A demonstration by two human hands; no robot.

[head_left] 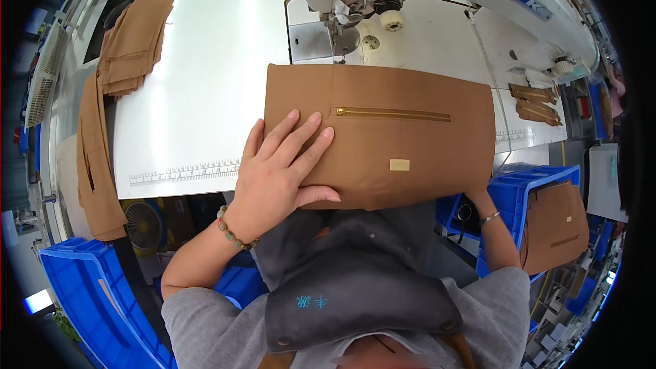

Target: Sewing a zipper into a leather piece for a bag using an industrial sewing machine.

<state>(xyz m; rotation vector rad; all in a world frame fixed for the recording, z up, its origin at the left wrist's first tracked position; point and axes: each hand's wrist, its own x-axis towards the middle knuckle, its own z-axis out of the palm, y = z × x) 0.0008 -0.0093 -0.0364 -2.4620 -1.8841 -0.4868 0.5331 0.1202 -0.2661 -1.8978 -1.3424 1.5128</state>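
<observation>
A brown fabric panel (424,143) with a brass zipper (393,115) and a small gold tag (399,165) lies across the front of the white sewing table (191,130), below the needle area of a sewing machine (342,14). My left hand (280,164) rests spread on the panel's left part, fingertips left of the zipper. At the lower right corner of the panel, my right hand (478,198) reaches underneath, its fingers hidden by the fabric.
Brown fabric stacks (137,34) and strips (96,157) sit at left. Small zippered pieces (536,109) lie at right. Blue crates (78,287) stand low on both sides, the right one holding another brown panel (553,225). A dark apron (362,280) covers my torso.
</observation>
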